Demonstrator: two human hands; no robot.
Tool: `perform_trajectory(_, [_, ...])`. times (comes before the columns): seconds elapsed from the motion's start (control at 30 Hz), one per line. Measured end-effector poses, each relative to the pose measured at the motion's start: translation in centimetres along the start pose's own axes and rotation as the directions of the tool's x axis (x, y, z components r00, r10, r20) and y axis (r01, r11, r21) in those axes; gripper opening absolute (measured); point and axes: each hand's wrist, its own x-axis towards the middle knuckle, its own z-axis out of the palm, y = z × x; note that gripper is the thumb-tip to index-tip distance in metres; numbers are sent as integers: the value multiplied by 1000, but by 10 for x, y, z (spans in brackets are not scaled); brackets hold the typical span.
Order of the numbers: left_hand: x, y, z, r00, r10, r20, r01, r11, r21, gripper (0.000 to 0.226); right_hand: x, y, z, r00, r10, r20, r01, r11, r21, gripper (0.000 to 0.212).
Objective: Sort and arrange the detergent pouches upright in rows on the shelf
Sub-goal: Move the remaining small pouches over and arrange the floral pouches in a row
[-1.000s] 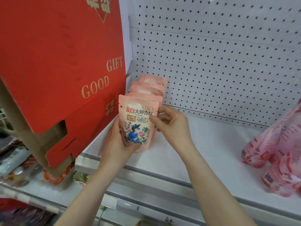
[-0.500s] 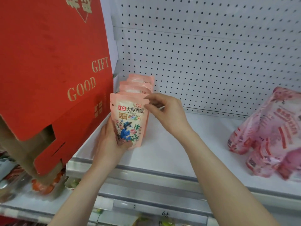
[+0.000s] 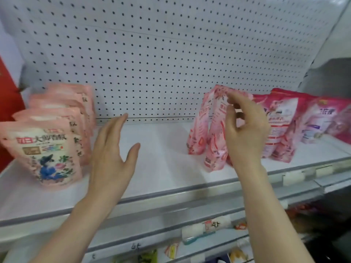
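A row of several pale pink detergent pouches (image 3: 43, 152) stands upright at the shelf's left end, one behind another, the front one showing a blue figure. My left hand (image 3: 114, 154) hovers open just right of that row, touching nothing. Two darker pink patterned pouches (image 3: 212, 133) lean against each other further right on the white shelf (image 3: 167, 158). My right hand (image 3: 245, 130) is in front of them with loosely curled fingers; its index fingertip is at the top edge of the nearer pouch, thumb apart from it.
Larger pink and magenta bags (image 3: 284, 118) stand to the right of my right hand. A red gift box (image 3: 5, 111) borders the far left. A white pegboard (image 3: 171, 54) backs the shelf. Below the front rail (image 3: 171, 198) lie price tags and lower-shelf goods.
Both hands let go of the front pale pouch, which now stands in its row. The view swung right; my right hand moved across to the leaning pink pouches and my left hand opened.
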Motion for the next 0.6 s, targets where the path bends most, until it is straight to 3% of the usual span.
perform_trajectory(0.07, [8, 18, 29, 994, -19, 110, 29, 996, -89, 64, 7, 22, -23, 996, 55, -68, -54, 998, 29, 28])
perform_trajectory(0.17, [26, 42, 76, 967, -17, 254, 42, 995, -92, 69, 12, 44, -44, 995, 72, -74, -65, 993, 94, 27])
perform_trajectory(0.3, [53, 68, 139, 899, -137, 416, 190, 978, -90, 76, 20, 65, -57, 998, -17, -54, 18, 1000, 17, 28])
perform_trajectory(0.43, [66, 73, 179, 872, -316, 373, 378, 920, -105, 44, 30, 81, -63, 961, -77, 267, 65, 996, 56, 52])
perform_trajectory(0.6, [62, 57, 178, 882, -389, 264, 433, 891, -133, 24, 50, 89, -64, 844, -162, 512, 101, 984, 144, 71])
